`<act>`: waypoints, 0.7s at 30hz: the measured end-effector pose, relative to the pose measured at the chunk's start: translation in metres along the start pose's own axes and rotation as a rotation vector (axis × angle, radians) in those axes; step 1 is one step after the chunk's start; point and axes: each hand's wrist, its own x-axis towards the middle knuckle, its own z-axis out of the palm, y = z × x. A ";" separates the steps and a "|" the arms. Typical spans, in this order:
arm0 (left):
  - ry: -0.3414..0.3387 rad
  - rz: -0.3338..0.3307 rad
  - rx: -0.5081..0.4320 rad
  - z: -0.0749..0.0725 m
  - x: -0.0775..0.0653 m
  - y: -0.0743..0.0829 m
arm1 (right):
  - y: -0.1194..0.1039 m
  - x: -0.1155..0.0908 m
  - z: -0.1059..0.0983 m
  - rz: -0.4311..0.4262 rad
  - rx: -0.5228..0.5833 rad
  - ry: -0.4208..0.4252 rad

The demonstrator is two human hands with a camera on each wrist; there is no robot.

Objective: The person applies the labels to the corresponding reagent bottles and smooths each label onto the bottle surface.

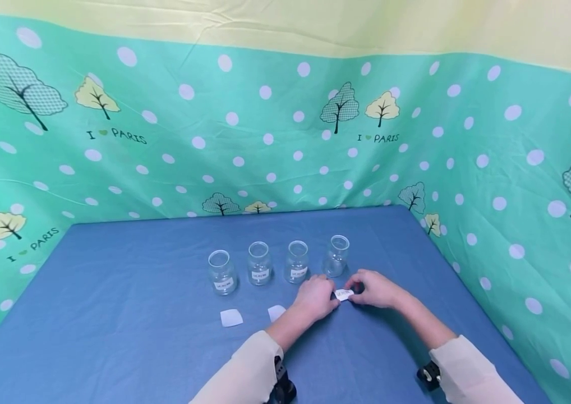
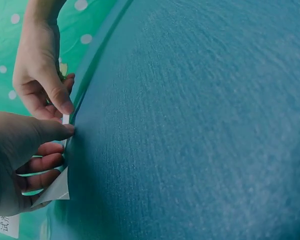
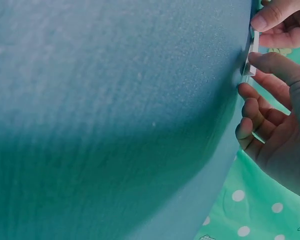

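Observation:
Both hands are together on the blue table, at a small white label (image 1: 343, 294) with dark handwriting. The left hand (image 1: 317, 297) pinches its left end between thumb and fingers. The right hand (image 1: 375, 289) pinches the right end between thumb and index finger. In the right wrist view, the label (image 3: 251, 59) shows edge-on between the two hands, and the right hand's other fingers (image 3: 251, 107) are loosely bent below it. Just behind the hands stands a glass jar (image 1: 336, 257) with bare glass facing me.
Several open-topped glass jars stand in a row; the left three, including the leftmost jar (image 1: 222, 272), bear white handwritten labels. Two white paper pieces lie in front: one paper (image 1: 231, 317) left, another paper (image 1: 276, 312) by the left forearm. Patterned green cloth (image 1: 245, 140) surrounds the table.

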 end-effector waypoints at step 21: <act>0.011 -0.012 -0.149 -0.004 0.004 -0.004 | 0.005 -0.004 -0.003 0.016 0.224 0.036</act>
